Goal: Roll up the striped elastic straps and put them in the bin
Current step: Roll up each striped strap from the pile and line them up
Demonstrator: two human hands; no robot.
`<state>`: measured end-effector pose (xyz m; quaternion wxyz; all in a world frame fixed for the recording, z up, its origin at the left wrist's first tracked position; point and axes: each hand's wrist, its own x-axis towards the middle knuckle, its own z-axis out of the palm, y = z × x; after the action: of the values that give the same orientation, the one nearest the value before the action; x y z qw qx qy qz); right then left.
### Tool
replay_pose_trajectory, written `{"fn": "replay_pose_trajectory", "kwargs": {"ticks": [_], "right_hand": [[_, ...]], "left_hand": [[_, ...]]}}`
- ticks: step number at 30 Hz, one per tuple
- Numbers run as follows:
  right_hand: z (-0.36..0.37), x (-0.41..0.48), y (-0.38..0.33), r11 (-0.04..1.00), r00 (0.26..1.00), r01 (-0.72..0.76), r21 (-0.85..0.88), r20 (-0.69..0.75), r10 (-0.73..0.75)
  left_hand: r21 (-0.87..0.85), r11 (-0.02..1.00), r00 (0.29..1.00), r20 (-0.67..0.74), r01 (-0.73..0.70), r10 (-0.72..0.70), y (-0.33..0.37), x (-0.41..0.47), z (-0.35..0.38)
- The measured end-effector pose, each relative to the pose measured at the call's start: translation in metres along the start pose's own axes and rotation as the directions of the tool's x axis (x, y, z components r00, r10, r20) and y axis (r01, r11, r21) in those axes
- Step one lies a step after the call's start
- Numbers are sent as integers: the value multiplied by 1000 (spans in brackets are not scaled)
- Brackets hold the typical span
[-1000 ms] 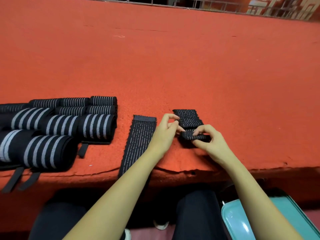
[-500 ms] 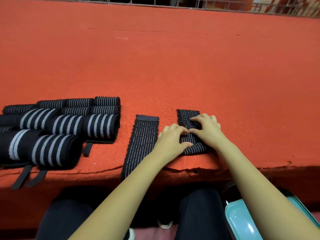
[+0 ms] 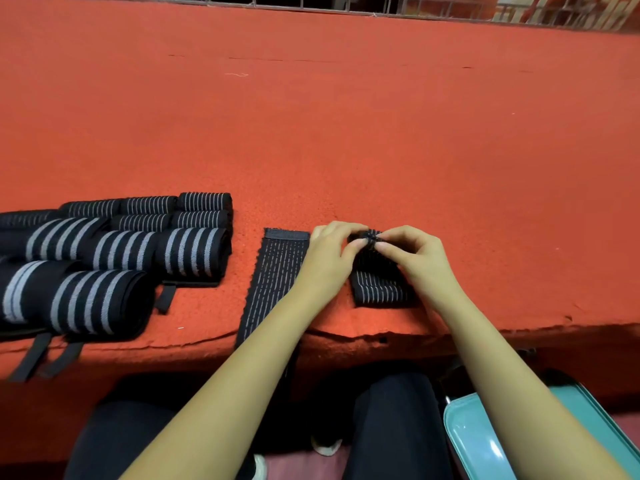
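Black and thinly striped in grey, a narrow elastic strap [image 3: 381, 289] is pinched at its far end by both hands, just right of the frame's centre. The left hand [image 3: 329, 258] is curled over that end from the left, with thumb and forefinger closed on the small rolled-up part. The right hand [image 3: 419, 261] is curled over it from the right in the same pinch, so that the fingertips of the two hands nearly meet on the roll. The unrolled length of the strap is laid flat below and between the hands, running toward the lower edge of the frame and ending short of the frayed near edge of the surface.

Just left of the left hand, a second flat black strap with dashed grey stripes [image 3: 273, 282] is laid out, partly covered by the left forearm, with its near end hung over the edge. Further left, at the middle left of the frame, a cluster of rolled black straps [image 3: 138, 251] is set in rows: thin-striped rolls behind, fatter broad-striped rolls in front, with black tabs trailed toward the edge. All are borne on a red carpeted surface [image 3: 346, 133], by which the upper half of the frame is filled. At the lower right, beneath the right forearm, a teal plastic bin [image 3: 485, 441] is seen, well apart from the held strap and below the level of the surface. Dark trouser legs [image 3: 391, 427] are seen at the bottom centre.
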<state>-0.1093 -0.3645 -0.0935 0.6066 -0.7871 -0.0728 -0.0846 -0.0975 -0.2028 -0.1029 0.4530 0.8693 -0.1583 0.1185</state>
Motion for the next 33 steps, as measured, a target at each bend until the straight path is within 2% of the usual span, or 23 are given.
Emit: {"fn": "replay_pose_trajectory", "kwargs": {"ticks": [4,7,9,13,16,20,25,28,31,33], "right_hand": [[-1,-2,-4,994,999,-25,109,-41,29],[3,-5,-8,989,999,-21,148,-33,26],[6,-5,-11,989,997,-6,144,-70,17],[3,2,-15,984,963,-26,174,-262,72],[1,7,-10,993,939,-58,101,-332,89],[4,5,-6,998,952,-58,30,-301,64],[8,1,-22,997,996,14,70,-92,-7],[6,0,-35,992,994,56,114,-99,-45],[2,-3,-45,975,989,25,219,-146,7],[0,-9,-53,963,991,-68,261,-90,94]], "left_hand": [[-165,983,995,69,86,-76,1,-5,-5],[-216,965,987,83,150,-135,2,-7,-7],[-199,966,984,85,168,-154,3,-8,-9],[-105,978,981,90,180,-171,0,-15,-11],[-18,980,973,116,201,-197,-4,-20,-12],[66,981,973,129,185,-192,-4,-19,-11],[-134,987,996,28,85,-82,10,-10,-20],[-205,978,1000,7,29,-28,28,-3,-27],[-257,966,999,-50,-1,-12,40,-1,-34],[-304,952,995,-98,-18,-12,46,-2,-40]]}}
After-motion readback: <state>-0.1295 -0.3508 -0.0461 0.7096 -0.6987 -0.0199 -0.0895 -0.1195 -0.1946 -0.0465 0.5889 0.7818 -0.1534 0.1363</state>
